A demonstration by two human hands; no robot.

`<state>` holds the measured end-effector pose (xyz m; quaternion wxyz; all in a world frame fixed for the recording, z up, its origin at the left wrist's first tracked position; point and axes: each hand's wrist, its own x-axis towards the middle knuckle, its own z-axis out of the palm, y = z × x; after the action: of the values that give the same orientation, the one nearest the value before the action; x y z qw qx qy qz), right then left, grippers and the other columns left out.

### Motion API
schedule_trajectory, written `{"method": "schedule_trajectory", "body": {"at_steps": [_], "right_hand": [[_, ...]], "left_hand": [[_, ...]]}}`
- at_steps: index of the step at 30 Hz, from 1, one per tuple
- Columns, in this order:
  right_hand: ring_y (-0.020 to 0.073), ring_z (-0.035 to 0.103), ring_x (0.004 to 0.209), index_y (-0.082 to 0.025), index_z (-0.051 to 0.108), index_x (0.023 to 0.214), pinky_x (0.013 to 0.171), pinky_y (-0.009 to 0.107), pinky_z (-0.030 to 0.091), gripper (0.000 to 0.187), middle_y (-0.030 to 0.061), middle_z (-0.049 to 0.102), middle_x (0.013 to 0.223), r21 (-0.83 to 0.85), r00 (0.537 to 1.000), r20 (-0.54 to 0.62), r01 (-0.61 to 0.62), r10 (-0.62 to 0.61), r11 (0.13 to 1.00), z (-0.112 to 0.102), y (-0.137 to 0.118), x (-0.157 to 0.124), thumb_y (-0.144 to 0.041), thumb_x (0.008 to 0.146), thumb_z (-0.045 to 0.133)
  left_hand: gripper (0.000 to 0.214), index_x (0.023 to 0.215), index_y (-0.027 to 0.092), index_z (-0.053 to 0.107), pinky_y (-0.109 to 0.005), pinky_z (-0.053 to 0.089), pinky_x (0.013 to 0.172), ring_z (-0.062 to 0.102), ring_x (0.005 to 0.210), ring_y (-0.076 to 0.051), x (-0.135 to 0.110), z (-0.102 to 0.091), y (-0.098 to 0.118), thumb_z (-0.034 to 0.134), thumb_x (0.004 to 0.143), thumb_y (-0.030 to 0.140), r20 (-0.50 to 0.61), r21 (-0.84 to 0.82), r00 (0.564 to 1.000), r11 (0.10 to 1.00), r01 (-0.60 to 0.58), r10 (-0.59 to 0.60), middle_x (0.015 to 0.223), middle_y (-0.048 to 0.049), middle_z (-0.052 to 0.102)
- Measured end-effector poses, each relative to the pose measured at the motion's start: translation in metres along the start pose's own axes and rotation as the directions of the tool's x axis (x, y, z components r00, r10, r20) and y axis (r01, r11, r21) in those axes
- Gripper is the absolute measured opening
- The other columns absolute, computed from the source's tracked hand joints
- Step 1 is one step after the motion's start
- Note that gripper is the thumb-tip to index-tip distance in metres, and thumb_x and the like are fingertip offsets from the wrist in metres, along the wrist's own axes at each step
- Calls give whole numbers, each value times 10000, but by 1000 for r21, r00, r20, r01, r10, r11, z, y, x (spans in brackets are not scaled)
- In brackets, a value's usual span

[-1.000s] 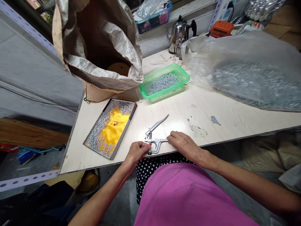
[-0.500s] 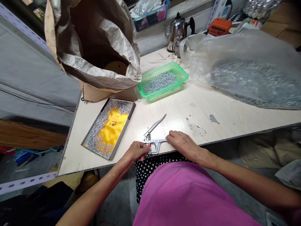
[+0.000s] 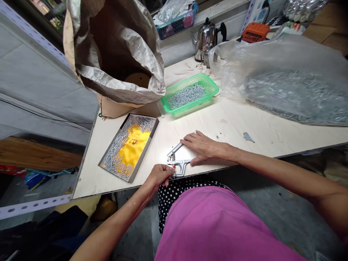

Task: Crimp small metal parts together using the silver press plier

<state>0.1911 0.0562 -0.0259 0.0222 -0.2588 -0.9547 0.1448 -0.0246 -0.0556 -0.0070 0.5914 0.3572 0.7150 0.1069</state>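
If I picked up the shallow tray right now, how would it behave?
The tray would probably feel heavy for its size, given its many metal pins. Its straight walls suggest it is stiff. If tipped, the pins would likely slide and spill, lying loose behind low walls.

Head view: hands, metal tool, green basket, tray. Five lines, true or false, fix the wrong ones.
1. The right hand is on the metal tool. True.
2. The tool's two handles are squeezed together. False: they stand spread apart.
3. The green basket holds small metal pieces. True.
4. The tray shows a yellow patch. True.
5. The left hand is inside the tray. False: it is at the tool.
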Motion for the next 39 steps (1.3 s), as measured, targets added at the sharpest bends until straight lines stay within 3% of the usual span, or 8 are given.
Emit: {"method": "schedule_trajectory", "body": {"at_steps": [5, 8, 12, 14, 17, 21, 28, 39], "right_hand": [[320, 516, 1088, -117, 422, 1391, 971, 494, 350, 829, 179, 580, 1233, 16, 999, -38, -19, 20, 1000, -4, -11, -10, -487, 730, 760], [288, 531, 1043, -159, 397, 1412, 953, 468, 348, 726, 145, 612, 1176, 34, 997, -81, -3, 6, 999, -2, -16, -18, -413, 809, 712], [283, 545, 1018, -143, 365, 1431, 931, 457, 358, 708, 142, 635, 1124, 56, 996, -93, -4, 9, 998, 0, -22, -21, -343, 837, 694], [289, 546, 1033, -125, 338, 1446, 925, 454, 366, 744, 148, 638, 1128, 73, 995, -93, -24, 31, 997, 1, -23, -21, -337, 830, 697], [302, 535, 1074, -117, 270, 1478, 944, 471, 364, 843, 162, 617, 1192, 81, 994, -100, -42, 50, 996, 4, -21, -24, -358, 802, 712], [329, 503, 1103, -115, 363, 1424, 946, 475, 383, 892, 182, 557, 1251, 85, 987, -104, -112, 120, 990, 4, -13, -33, -375, 687, 793], [279, 498, 977, -101, 558, 1166, 842, 408, 441, 523, 141, 575, 1050, 132, 989, -63, -126, 135, 983, -2, -10, -41, -324, 741, 766], [211, 518, 835, -122, 619, 886, 760, 335, 394, 121, 92, 615, 885, 65, 994, 6, -108, 108, 992, -1, -27, -43, -189, 940, 535]], "left_hand": [[193, 703, 146, 595, -197, 224, 360, 385, 316, -52, -1, -1, 1, 624, 811, 303, -4, 44, 1000, 999, 13, -13, 454, 86, 457], [237, 731, 151, 628, -216, 304, 426, 484, 401, -90, -8, 0, 0, 600, 855, 351, -104, 284, 991, 958, -51, 83, 512, 50, 518], [198, 972, 188, 665, -288, 473, 704, 637, 840, -195, -17, 9, 4, 592, 897, 357, -210, 741, 802, 626, -242, 559, 908, -48, 675], [322, 1159, 203, 599, -354, 488, 840, 582, 1060, -249, -12, 14, 12, 643, 872, 344, -100, 846, 708, 435, -310, 700, 1167, -89, 629], [581, 1332, 200, 461, -428, 462, 956, 491, 1196, -289, 7, 16, 25, 698, 831, 373, 96, 868, 649, 255, -425, 755, 1361, -125, 520], [671, 1389, 182, 389, -441, 450, 969, 509, 1125, -288, 25, 12, 37, 680, 834, 422, 234, 851, 664, 180, -493, 710, 1278, -126, 560], [679, 1378, 161, 393, -431, 442, 946, 491, 1102, -286, 27, 23, 53, 686, 824, 420, 315, 865, 652, 74, -496, 689, 1247, -125, 540], [157, 933, 179, 595, -369, 445, 804, 514, 919, -236, 31, 27, 55, 577, 921, 334, 392, 827, 656, 65, -558, 645, 940, -64, 588]]}}
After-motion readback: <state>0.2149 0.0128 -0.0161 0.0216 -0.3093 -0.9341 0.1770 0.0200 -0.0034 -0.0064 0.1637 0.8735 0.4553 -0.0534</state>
